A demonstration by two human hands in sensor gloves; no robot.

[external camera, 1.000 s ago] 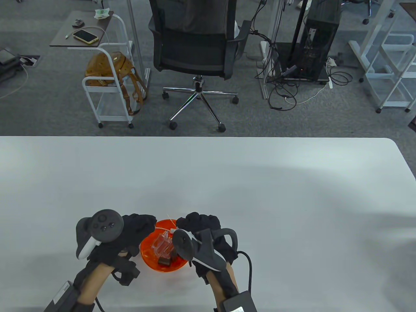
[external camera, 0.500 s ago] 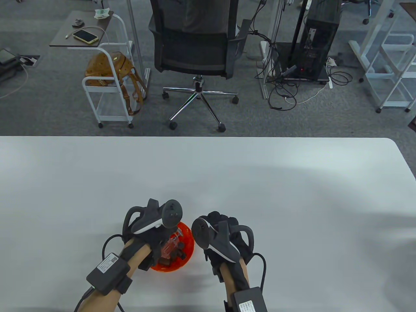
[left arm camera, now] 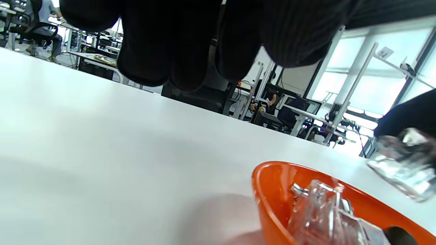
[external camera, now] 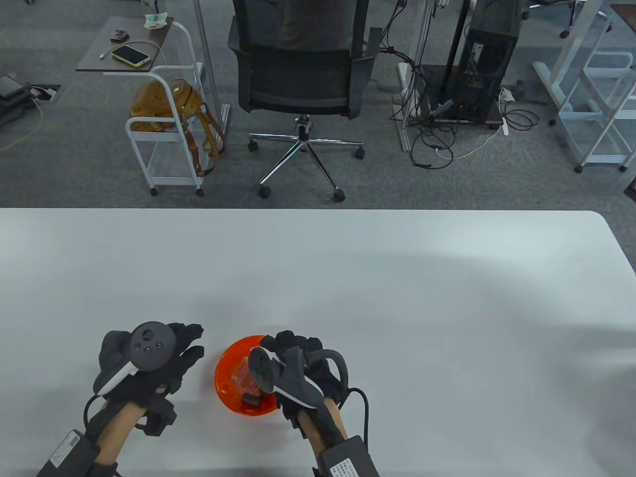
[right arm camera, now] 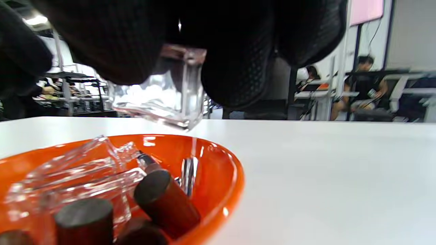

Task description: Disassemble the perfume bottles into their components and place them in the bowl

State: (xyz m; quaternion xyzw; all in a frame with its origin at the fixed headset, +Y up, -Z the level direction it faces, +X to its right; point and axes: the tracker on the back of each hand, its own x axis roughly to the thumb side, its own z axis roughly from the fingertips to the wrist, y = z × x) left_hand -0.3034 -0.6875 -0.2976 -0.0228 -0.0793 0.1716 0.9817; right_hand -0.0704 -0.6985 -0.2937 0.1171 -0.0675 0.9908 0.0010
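Observation:
An orange bowl (external camera: 229, 358) (left arm camera: 272, 190) (right arm camera: 221, 170) sits near the table's front edge. Inside lie clear glass bottles (right arm camera: 78, 177) (left arm camera: 323, 217) and several dark caps (right arm camera: 167, 199). My right hand (external camera: 293, 355) hovers over the bowl's right side and grips a clear glass bottle (right arm camera: 160, 95) (left arm camera: 402, 166) just above the rim. My left hand (external camera: 184, 350) lies to the left of the bowl, apart from it, with its fingers (left arm camera: 170, 41) spread and holding nothing.
The white table (external camera: 397, 278) stretches far and to the right of the bowl. Beyond its far edge stand an office chair (external camera: 303, 74) and a small white cart (external camera: 164, 124) with a brown bag.
My left hand has drawn back out of the bowl to the left and lies flat. My right hand has moved left over the bowl with the glass bottle.

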